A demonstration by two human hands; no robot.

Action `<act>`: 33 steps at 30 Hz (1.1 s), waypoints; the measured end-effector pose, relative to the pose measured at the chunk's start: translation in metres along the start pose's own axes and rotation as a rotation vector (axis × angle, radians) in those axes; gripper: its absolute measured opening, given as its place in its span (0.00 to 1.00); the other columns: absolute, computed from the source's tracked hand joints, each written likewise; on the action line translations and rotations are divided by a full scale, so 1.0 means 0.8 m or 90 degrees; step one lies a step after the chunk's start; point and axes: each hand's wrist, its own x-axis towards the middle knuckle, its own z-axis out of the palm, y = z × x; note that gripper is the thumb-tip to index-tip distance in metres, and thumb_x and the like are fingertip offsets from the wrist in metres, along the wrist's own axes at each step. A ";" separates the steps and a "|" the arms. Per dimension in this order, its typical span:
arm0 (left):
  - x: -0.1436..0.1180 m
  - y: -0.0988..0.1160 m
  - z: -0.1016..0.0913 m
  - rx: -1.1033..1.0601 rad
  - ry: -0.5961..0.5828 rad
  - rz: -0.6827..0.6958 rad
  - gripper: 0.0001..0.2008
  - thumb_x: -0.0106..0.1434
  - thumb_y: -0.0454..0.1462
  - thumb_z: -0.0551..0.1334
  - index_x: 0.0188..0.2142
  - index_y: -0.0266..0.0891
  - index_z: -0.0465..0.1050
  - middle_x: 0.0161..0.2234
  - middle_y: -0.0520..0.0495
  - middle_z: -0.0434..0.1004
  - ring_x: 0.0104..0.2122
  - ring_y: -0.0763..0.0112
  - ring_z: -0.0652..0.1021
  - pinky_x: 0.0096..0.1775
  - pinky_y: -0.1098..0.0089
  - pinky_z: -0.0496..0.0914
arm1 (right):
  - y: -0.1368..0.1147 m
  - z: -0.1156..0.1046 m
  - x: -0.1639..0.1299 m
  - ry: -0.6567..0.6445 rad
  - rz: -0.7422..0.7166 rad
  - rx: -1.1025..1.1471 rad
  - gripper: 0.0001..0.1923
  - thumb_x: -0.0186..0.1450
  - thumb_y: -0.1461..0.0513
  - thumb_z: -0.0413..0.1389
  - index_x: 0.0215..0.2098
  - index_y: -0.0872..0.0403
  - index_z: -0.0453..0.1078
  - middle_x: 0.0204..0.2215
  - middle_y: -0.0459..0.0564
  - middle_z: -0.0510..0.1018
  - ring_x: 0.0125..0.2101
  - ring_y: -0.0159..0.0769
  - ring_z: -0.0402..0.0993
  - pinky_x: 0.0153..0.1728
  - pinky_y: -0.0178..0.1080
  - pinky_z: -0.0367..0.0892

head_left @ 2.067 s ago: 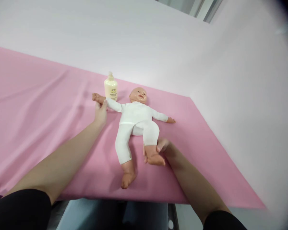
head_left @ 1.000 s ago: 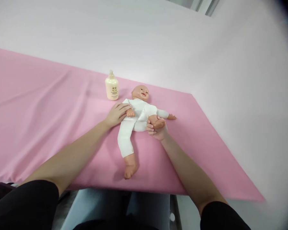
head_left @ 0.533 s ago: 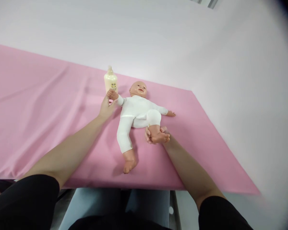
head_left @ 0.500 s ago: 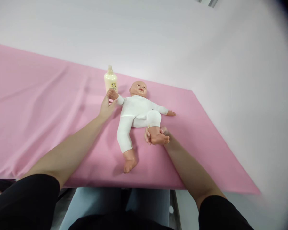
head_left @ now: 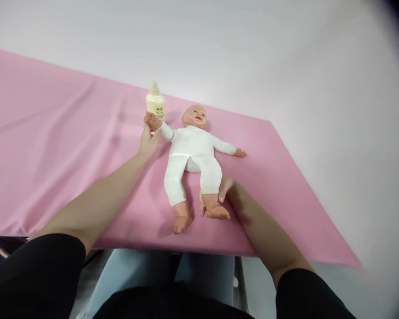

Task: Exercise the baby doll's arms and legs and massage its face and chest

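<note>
A baby doll [head_left: 193,144] in a white cloth body lies on its back, its bare head pointing away from me. My left hand [head_left: 148,141] is closed on the doll's hand at the left, holding that arm raised a little from the cloth. Around the doll's lower leg on the right, near the ankle, my right hand [head_left: 224,190] is wrapped, with fingers showing on both sides of it. The doll's other leg and its right-side arm lie stretched out, untouched by me.
A cream-coloured pump bottle [head_left: 155,103] stands upright just behind the doll's held hand. Pink cloth [head_left: 69,133] with some wrinkles covers the table. White wall or sheeting rises behind and to the right. My legs are below the near edge.
The doll's leg in my right hand has gone from bent to nearly straight, its foot coming toward me. The doll's hand in my left hand has risen slightly.
</note>
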 end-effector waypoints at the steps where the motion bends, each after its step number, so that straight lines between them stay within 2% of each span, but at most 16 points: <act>1: 0.000 0.000 0.000 -0.001 0.001 0.000 0.36 0.60 0.57 0.58 0.62 0.43 0.54 0.60 0.36 0.64 0.57 0.56 0.70 0.52 0.61 0.68 | -0.001 0.000 0.000 -0.025 0.007 -0.023 0.22 0.52 0.61 0.68 0.43 0.60 0.74 0.41 0.60 0.80 0.48 0.49 0.76 0.51 0.49 0.69; 3: -0.002 0.003 0.002 -0.003 -0.001 -0.001 0.35 0.61 0.56 0.58 0.62 0.43 0.54 0.59 0.36 0.65 0.56 0.56 0.71 0.51 0.61 0.68 | -0.002 -0.002 -0.002 -0.067 0.014 -0.053 0.23 0.55 0.58 0.66 0.46 0.60 0.72 0.42 0.60 0.80 0.50 0.49 0.75 0.52 0.49 0.69; 6: -0.010 0.017 0.003 0.020 -0.025 -0.003 0.32 0.62 0.53 0.59 0.60 0.43 0.56 0.55 0.37 0.68 0.51 0.57 0.73 0.49 0.60 0.69 | -0.003 -0.007 -0.005 -0.064 -0.034 -0.040 0.27 0.54 0.53 0.66 0.46 0.60 0.71 0.43 0.62 0.79 0.47 0.50 0.76 0.49 0.49 0.70; 9: -0.020 0.039 0.004 0.104 -0.091 0.062 0.24 0.64 0.49 0.58 0.55 0.40 0.63 0.50 0.38 0.71 0.48 0.58 0.73 0.50 0.57 0.68 | -0.001 -0.011 -0.005 -0.003 -0.146 -0.001 0.29 0.50 0.47 0.66 0.39 0.60 0.70 0.39 0.62 0.80 0.39 0.47 0.79 0.37 0.45 0.75; 12: -0.029 0.059 0.006 0.217 -0.205 0.189 0.20 0.65 0.44 0.56 0.53 0.39 0.66 0.52 0.38 0.71 0.52 0.56 0.70 0.55 0.53 0.63 | -0.002 -0.005 -0.001 0.176 -0.257 0.103 0.28 0.52 0.44 0.63 0.35 0.59 0.68 0.35 0.58 0.79 0.34 0.41 0.78 0.23 0.36 0.73; 14: -0.033 0.066 0.010 0.273 -0.275 0.242 0.19 0.66 0.40 0.54 0.54 0.39 0.67 0.54 0.38 0.70 0.53 0.55 0.68 0.56 0.52 0.60 | -0.005 0.002 0.002 0.344 -0.291 0.191 0.23 0.61 0.47 0.56 0.38 0.59 0.67 0.35 0.56 0.78 0.34 0.37 0.77 0.20 0.31 0.70; 16: -0.036 0.070 0.014 0.297 -0.309 0.271 0.18 0.66 0.38 0.52 0.54 0.40 0.69 0.54 0.38 0.70 0.53 0.55 0.67 0.56 0.51 0.60 | -0.010 0.009 0.002 0.486 -0.295 0.269 0.20 0.67 0.50 0.48 0.40 0.60 0.67 0.36 0.56 0.78 0.33 0.34 0.76 0.20 0.28 0.68; 17: -0.037 0.070 0.016 0.299 -0.315 0.281 0.18 0.67 0.37 0.51 0.53 0.41 0.70 0.54 0.38 0.70 0.53 0.55 0.67 0.55 0.51 0.60 | -0.011 0.011 0.001 0.534 -0.293 0.298 0.20 0.69 0.52 0.44 0.40 0.60 0.67 0.35 0.55 0.78 0.32 0.32 0.76 0.20 0.27 0.68; 19: -0.039 0.070 0.019 0.292 -0.314 0.287 0.17 0.67 0.36 0.51 0.52 0.43 0.71 0.54 0.39 0.70 0.53 0.55 0.67 0.55 0.51 0.60 | -0.012 0.014 -0.003 0.570 -0.283 0.327 0.21 0.71 0.52 0.41 0.39 0.60 0.67 0.33 0.54 0.78 0.31 0.32 0.76 0.20 0.28 0.67; 22: -0.040 0.069 0.018 0.268 -0.308 0.259 0.18 0.66 0.35 0.52 0.53 0.44 0.70 0.55 0.40 0.70 0.53 0.56 0.67 0.55 0.51 0.61 | -0.005 0.016 -0.011 0.517 -0.259 0.282 0.22 0.68 0.49 0.46 0.40 0.61 0.68 0.34 0.56 0.78 0.33 0.35 0.77 0.21 0.31 0.69; 24: -0.040 0.067 0.016 0.246 -0.278 0.220 0.19 0.65 0.36 0.53 0.54 0.44 0.69 0.55 0.40 0.69 0.54 0.55 0.67 0.56 0.51 0.60 | 0.003 0.019 -0.014 0.416 -0.246 0.202 0.24 0.63 0.48 0.53 0.40 0.62 0.69 0.36 0.58 0.79 0.35 0.39 0.77 0.24 0.34 0.71; 27: -0.039 0.060 0.014 0.180 -0.183 0.137 0.18 0.64 0.38 0.55 0.54 0.43 0.67 0.53 0.40 0.70 0.53 0.56 0.69 0.56 0.52 0.61 | 0.011 0.027 -0.012 0.240 -0.196 0.087 0.27 0.56 0.48 0.61 0.41 0.63 0.72 0.37 0.62 0.79 0.36 0.43 0.78 0.33 0.39 0.73; 29: -0.038 0.053 0.013 0.112 -0.107 0.058 0.18 0.65 0.40 0.56 0.54 0.43 0.65 0.51 0.41 0.71 0.51 0.58 0.71 0.55 0.54 0.64 | 0.010 0.031 -0.007 0.142 -0.127 0.039 0.26 0.55 0.48 0.63 0.40 0.62 0.73 0.37 0.63 0.80 0.38 0.44 0.78 0.37 0.39 0.73; 33: -0.036 0.038 0.012 -0.013 0.012 -0.106 0.21 0.67 0.45 0.55 0.57 0.46 0.58 0.54 0.42 0.68 0.53 0.62 0.71 0.53 0.58 0.68 | -0.008 0.035 0.005 0.024 0.027 -0.039 0.24 0.53 0.52 0.67 0.41 0.59 0.73 0.36 0.57 0.80 0.40 0.45 0.79 0.39 0.37 0.74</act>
